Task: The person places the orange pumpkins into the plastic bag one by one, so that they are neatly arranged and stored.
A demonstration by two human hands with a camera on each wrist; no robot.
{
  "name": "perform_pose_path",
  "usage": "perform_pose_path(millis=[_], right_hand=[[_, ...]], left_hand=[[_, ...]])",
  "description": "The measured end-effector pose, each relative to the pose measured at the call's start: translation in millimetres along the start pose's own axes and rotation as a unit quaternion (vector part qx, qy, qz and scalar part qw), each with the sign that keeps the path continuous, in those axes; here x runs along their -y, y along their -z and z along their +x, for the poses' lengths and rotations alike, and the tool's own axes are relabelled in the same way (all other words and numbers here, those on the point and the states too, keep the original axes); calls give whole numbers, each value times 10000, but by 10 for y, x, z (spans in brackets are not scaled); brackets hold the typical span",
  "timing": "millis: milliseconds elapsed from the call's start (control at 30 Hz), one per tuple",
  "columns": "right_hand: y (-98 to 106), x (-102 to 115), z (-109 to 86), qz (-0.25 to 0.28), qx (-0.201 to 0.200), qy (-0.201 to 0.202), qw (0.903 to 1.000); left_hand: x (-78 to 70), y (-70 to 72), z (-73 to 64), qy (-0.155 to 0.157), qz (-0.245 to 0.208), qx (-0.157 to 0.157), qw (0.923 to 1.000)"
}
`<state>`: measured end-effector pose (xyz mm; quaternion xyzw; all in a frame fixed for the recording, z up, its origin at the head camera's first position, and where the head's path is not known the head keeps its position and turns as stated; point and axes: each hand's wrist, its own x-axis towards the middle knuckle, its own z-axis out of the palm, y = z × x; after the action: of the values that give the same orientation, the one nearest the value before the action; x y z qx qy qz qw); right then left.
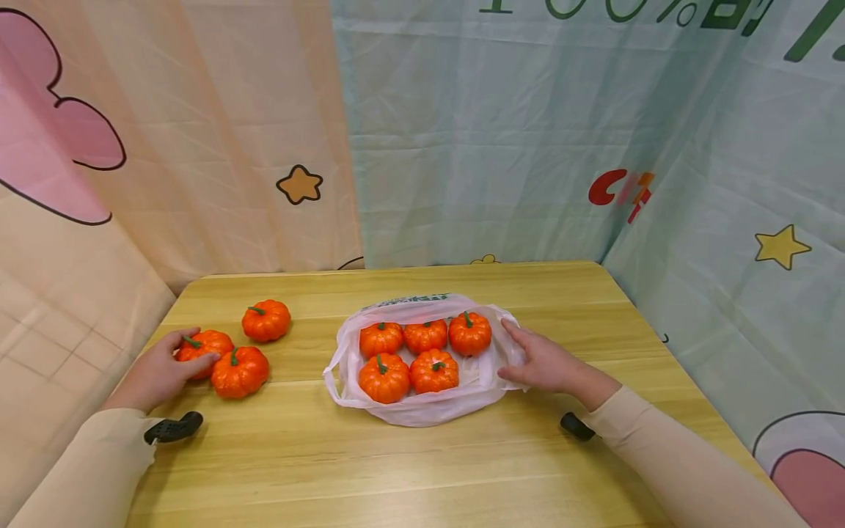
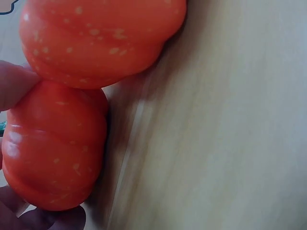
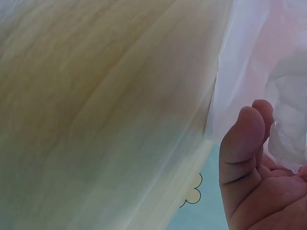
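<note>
Head view: left hand (image 1: 155, 375), frame left, clamped on a pumpkin (image 1: 213, 342); two loose pumpkins (image 1: 240, 372) near. Bag (image 1: 422, 415), frame centre, holds five. Right hand (image 1: 553, 364) at its right rim, thumb and forefinger apart; can't tell if plastic's pinched.

Eight orange pumpkins (image 1: 266, 323), one plastic bag (image 1: 432, 414); two hands (image 1: 153, 372), one wooden table (image 1: 409, 480)

Worktop (image 1: 422, 473): yellowish, grained wood, which stood before cloth walls. Peach cloth (image 1: 224, 132) hung at left, printed with a pink shape (image 1: 39, 147) and an orange star (image 1: 300, 185); pale blue cloth (image 1: 449, 161) at right bore green lettering (image 1: 813, 31) and a yellow star (image 1: 783, 247).
</note>
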<state>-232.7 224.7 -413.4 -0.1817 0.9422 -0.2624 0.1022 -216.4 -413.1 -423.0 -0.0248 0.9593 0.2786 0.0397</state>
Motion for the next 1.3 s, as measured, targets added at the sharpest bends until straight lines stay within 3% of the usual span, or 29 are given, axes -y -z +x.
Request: perform_pose_path(millis=[467,600,733,867,1000,1133,1300], right_hand=[[23,5,-2,37,56,-98,9999],[32,16,-2,29,65,-119,9999],[27,14,2,25,67,-92,9999],[24,14,6,3,69,-22,10000],[29,20,1,-2,72,-4,10000],[31,19,4,19,87,-29,10000],[43,38,7,101,145,-78,9998]], left_hand=[[33,-11,-10,-48,-50,-85,9999],[32,13,-15,-158,-204,-474,9985],[-64,94,-46,-376,-268,-991,9940],[-286,171,-86,-557,-324,-1187,9908],[-629,171,-113,-904,-375,-1214,9878],[-1060,91,-152,-1373,-579,-1161,9820],[-1583,-67,-219,-1814,-702,-857,9772]])
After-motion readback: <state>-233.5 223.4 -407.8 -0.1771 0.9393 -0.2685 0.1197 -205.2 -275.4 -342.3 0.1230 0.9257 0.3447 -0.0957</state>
